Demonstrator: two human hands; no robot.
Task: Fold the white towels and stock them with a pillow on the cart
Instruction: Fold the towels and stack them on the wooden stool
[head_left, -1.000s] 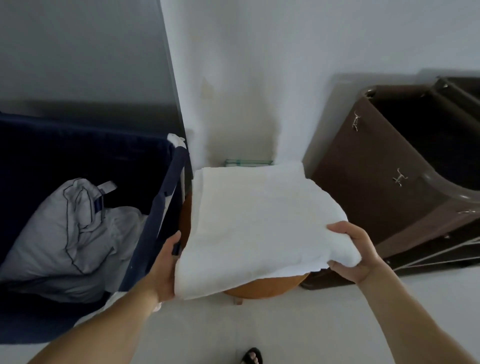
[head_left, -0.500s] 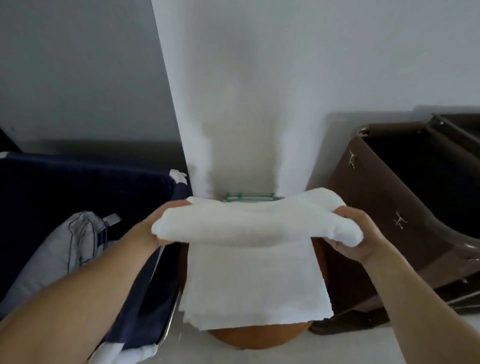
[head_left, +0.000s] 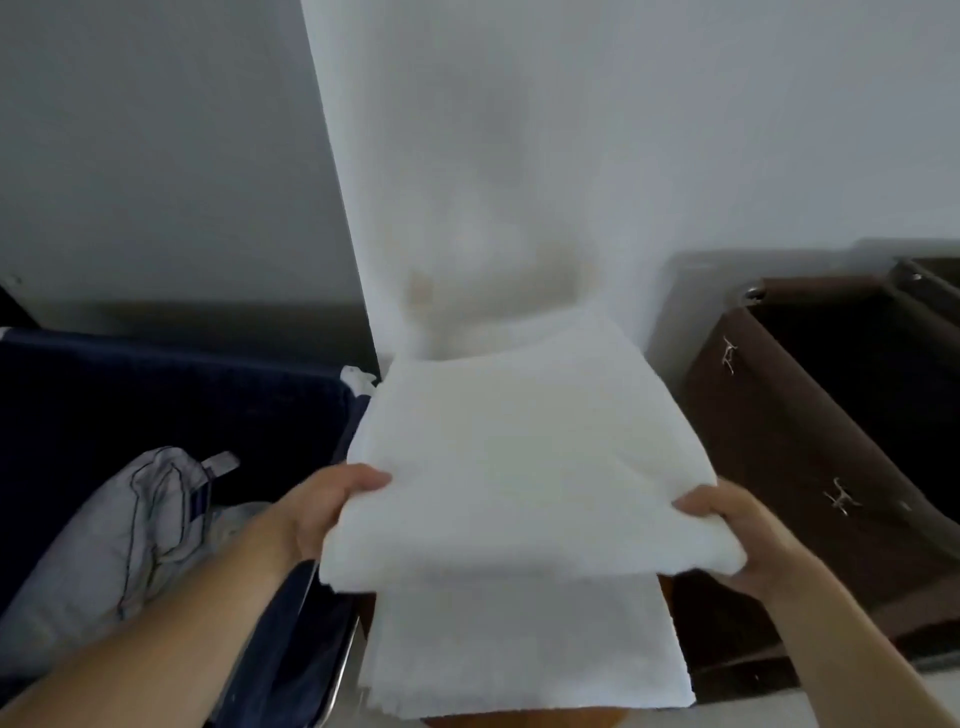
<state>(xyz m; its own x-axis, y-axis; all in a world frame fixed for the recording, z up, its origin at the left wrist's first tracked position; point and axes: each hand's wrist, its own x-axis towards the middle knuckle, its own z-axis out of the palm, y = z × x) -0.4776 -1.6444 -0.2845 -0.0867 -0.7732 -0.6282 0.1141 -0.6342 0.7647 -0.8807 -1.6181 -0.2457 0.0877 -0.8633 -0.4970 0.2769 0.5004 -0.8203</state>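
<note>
Centrally, a white wall (head_left: 571, 156) is seen behind the work area, with a grey wall section (head_left: 156, 156) adjoining it on the left. A dark blue fabric cart bin (head_left: 156, 395) is located at the left; a pale grey pillow (head_left: 104, 561) with dark piping is seen lying inside it. A brown container (head_left: 810, 467) with metal clips on its side is positioned at the right, well apart from the blue bin.

Between the two, a folded white towel (head_left: 519, 467) is held level by both hands at its near corners. A second folded white towel (head_left: 519, 649) is located directly beneath it, resting on a round brown wooden stool (head_left: 519, 721), of which only the near rim is visible.

The left hand (head_left: 322, 514) is placed at the left near corner of the upper towel; its thumb lies on top and its fingers are hidden underneath, so the corner is pinched. The right hand (head_left: 748, 545) is placed at the right near corner in the same manner, thumb on top, and the corner is gripped.
</note>
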